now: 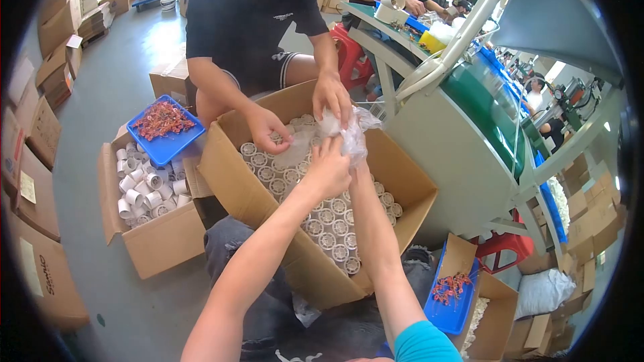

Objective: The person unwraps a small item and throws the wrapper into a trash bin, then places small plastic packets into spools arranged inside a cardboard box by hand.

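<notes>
A crumpled clear plastic bag is bunched above an open cardboard box. My left hand has its fingers closed on the bag's near side. My right hand is up against the bag, which covers its fingers. Under both arms, rows of round white plastic parts with spoked faces fill the box. Across from me, a person's hand presses on the top of the bag. That person's other hand is over the parts, beside a loose piece of clear plastic.
To the left, a smaller carton holds loose white cylinders, with a blue tray of red pieces on its edge. Another blue tray lies at lower right. A green-topped bench borders the right side. Cartons line the far left.
</notes>
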Demonstrator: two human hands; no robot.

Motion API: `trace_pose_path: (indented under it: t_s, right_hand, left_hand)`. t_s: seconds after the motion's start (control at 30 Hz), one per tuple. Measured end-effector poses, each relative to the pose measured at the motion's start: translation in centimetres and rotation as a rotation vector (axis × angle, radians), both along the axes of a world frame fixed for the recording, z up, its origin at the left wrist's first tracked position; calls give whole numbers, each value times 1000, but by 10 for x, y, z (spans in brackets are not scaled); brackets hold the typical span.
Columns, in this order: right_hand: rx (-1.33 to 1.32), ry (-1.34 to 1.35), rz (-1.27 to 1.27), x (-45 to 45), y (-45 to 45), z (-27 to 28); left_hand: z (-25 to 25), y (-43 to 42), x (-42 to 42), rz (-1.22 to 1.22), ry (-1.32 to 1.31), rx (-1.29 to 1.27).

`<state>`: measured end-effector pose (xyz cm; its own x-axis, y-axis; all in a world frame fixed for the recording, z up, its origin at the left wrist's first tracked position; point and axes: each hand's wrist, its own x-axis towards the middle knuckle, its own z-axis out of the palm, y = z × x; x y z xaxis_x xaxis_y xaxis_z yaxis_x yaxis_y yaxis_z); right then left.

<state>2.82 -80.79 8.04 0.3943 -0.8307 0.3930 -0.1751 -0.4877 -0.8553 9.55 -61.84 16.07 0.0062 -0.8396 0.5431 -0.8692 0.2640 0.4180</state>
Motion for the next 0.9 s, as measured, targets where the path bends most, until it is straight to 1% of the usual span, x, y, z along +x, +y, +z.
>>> trace_pose_path:
  t_s: [0.1, 0.2, 0.3, 0.4, 0.43, 0.5, 0.6, 0.67, 0.7, 0.77, 0.8, 0.83, 0.9]
  right_hand:
    - [113, -12, 40, -5, 4, 1]
    - [280, -41, 116, -12, 10, 0]
    - [482, -62, 220, -23, 13, -8]
    - [649, -28, 328, -30, 11, -14]
    - [680, -10, 351, -33, 11, -16]
    - [651, 3, 359, -32, 14, -13]
    - [456, -11, 299, -25, 40, 18]
    - [465, -75, 419, -17, 52, 21]
    - [545, -130, 559, -16, 56, 14]
    - [974, -287, 765, -2, 30, -42]
    - [1195, -340, 824, 6, 20, -67]
    - [1350, -406, 804, 26, 33, -69]
    - [1426, -446, 754, 38, 48, -62]
  left_hand:
    - [-2, -2, -1, -2, -3, 43]
    - [5, 2, 1, -68, -16, 231]
    - [-5, -1, 0, -133, 18, 355]
    - [-18, -2, -5, -114, 25, 406]
    - [-28, -2, -9, -82, -43, 349]
    - [-47, -2, -20, -18, -184, 229]
    - [-7, 24, -27, -170, -279, 517]
    - [11, 43, -29, -228, -237, 513]
    - [17, 50, -28, -275, -215, 529]
    - [23, 60, -24, -348, -157, 539]
    - [24, 61, -22, -348, -157, 567]
    - [25, 62, -20, -347, -157, 595]
    - [26, 65, -17, -321, -163, 607]
